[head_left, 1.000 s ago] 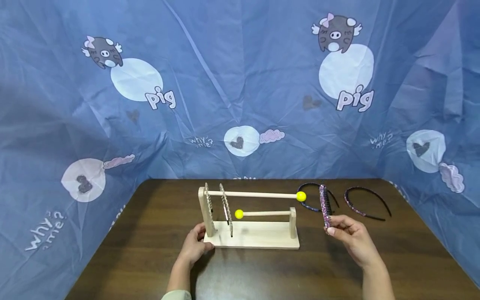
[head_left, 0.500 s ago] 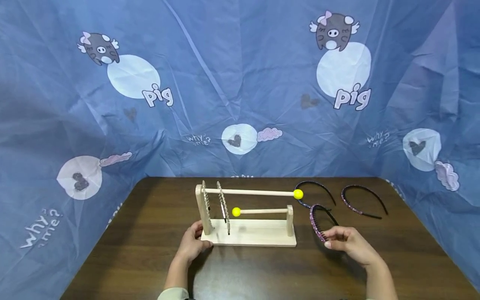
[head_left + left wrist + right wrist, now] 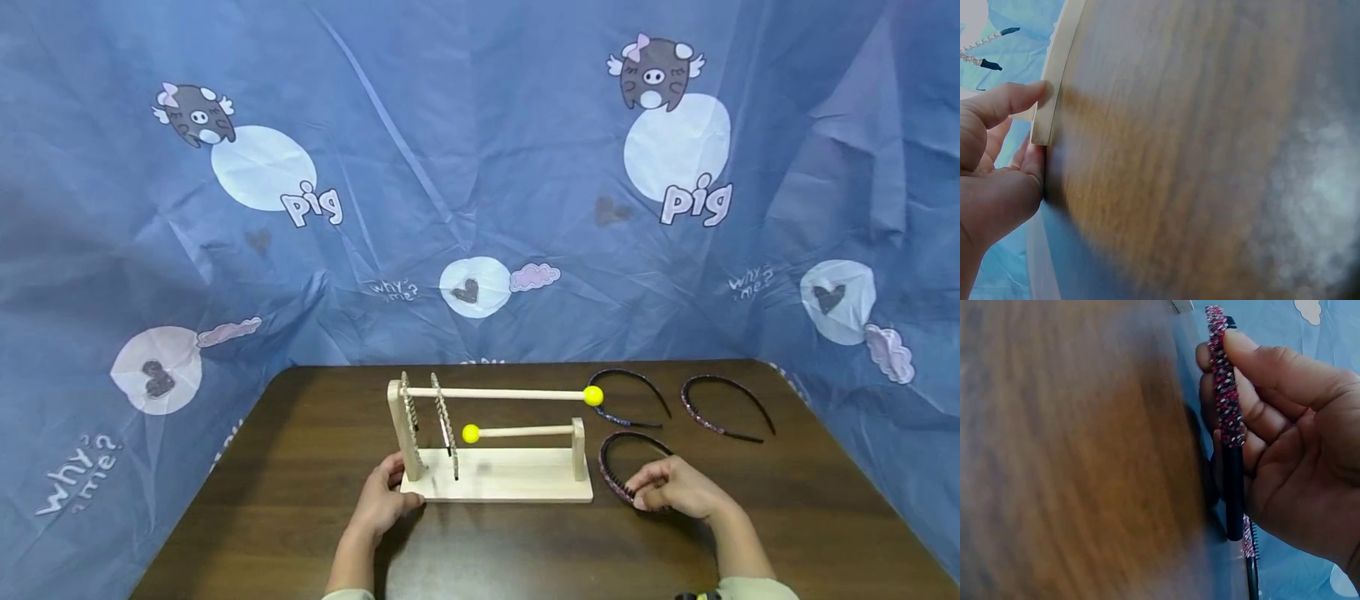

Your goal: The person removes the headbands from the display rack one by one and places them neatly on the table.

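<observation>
My left hand [image 3: 378, 500] holds the left end of a pale wooden display stand [image 3: 517, 483], thumb on the base's front edge. In the left wrist view the thumb presses the wood edge [image 3: 1057, 94], with fingers below and behind. Two beaded headbands hang on the stand's upper rod [image 3: 510, 393], the nearer headband [image 3: 442, 417] slightly right of the other headband [image 3: 408, 417]. Right of the stand, my right hand [image 3: 678, 490] pinches a pink-and-black glitter headband [image 3: 607, 473] that is low at the table. The right wrist view shows the thumb across its glittered band [image 3: 1229, 412].
Behind the right hand, a blue glitter headband [image 3: 615, 419] and a pink glitter headband [image 3: 705, 421] lie on the dark wooden table [image 3: 495, 550]. Yellow balls cap the stand's upper rod and its shorter lower rod [image 3: 528, 431]. A blue printed cloth [image 3: 480, 167] surrounds the table.
My right hand has lowered the pink glitter headband toward the table and turned it from upright to nearly flat. The left hand keeps its hold on the stand. The head view shifts slightly.
</observation>
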The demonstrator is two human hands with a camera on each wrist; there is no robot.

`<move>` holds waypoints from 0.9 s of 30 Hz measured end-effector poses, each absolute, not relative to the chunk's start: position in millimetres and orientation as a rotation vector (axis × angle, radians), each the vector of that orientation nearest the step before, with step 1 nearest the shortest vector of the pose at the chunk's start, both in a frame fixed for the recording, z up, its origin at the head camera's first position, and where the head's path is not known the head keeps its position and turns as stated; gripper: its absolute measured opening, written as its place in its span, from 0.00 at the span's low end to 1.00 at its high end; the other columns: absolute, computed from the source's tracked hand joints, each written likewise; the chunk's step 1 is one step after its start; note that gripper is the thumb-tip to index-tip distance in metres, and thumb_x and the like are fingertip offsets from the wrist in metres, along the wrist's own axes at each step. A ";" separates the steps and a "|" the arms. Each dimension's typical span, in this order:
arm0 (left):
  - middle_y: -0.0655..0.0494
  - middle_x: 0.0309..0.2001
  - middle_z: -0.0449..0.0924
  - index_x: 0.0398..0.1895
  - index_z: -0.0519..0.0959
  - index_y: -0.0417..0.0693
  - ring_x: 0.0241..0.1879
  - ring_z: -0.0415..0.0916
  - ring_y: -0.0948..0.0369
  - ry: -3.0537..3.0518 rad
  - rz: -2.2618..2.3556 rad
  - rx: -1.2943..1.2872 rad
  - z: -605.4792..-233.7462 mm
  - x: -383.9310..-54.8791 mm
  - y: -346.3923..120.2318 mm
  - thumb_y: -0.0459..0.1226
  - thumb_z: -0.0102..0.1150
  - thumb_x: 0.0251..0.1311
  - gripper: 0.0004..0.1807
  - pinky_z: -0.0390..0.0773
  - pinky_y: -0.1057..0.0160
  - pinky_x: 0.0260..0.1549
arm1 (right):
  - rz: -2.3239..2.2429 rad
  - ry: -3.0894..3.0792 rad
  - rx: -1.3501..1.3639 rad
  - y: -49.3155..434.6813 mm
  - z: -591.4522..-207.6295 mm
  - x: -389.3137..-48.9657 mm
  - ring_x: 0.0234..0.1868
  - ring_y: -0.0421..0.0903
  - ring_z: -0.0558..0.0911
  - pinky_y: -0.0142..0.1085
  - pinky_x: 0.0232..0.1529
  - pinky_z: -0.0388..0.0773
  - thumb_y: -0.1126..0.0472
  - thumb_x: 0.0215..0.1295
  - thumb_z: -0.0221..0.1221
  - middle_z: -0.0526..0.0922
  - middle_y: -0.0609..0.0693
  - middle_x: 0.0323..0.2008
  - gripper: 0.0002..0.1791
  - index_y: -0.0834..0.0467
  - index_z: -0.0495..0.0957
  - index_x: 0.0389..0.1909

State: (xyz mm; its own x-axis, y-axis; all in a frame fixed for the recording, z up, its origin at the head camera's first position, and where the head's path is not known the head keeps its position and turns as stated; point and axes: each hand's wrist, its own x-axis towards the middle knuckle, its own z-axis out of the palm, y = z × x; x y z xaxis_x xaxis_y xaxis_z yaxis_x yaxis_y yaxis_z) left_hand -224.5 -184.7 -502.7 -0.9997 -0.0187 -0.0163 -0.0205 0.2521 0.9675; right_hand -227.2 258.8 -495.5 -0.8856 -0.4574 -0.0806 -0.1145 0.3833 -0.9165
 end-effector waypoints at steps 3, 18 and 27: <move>0.35 0.47 0.74 0.59 0.65 0.28 0.47 0.70 0.47 2.482 1.936 -0.053 -502.9 -224.6 -186.1 0.15 0.61 0.29 0.41 0.72 0.61 0.38 | -1.505 2.308 -0.493 255.5 -495.9 -232.1 0.24 0.40 0.74 0.33 0.26 0.72 0.69 0.51 0.62 0.80 0.51 0.24 0.12 0.71 0.80 0.36; 0.35 0.48 0.74 0.58 0.66 0.27 0.48 0.70 0.46 2.484 1.958 -0.013 -502.2 -225.0 -182.1 0.15 0.61 0.30 0.40 0.71 0.55 0.43 | -1.788 2.438 -0.359 234.6 -475.5 -213.5 0.36 0.44 0.78 0.35 0.36 0.75 0.63 0.57 0.63 0.80 0.62 0.41 0.19 0.72 0.77 0.45; 0.35 0.47 0.74 0.58 0.65 0.27 0.46 0.71 0.47 2.466 1.965 -0.018 -504.8 -223.4 -184.0 0.15 0.60 0.30 0.40 0.72 0.61 0.37 | -2.260 2.130 -0.718 171.7 -462.3 -203.5 0.41 0.49 0.81 0.38 0.43 0.76 0.73 0.61 0.55 0.79 0.65 0.41 0.17 0.75 0.70 0.51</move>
State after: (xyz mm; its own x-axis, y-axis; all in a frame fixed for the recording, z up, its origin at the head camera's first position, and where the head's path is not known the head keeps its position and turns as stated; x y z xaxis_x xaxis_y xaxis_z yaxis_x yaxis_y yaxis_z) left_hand -223.4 -184.0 -504.8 -0.9999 -0.0162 0.0025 -0.0011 0.2234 0.9747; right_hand -203.5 171.7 -462.3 -0.8976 -0.2687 0.3495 -0.3330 -0.1064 -0.9369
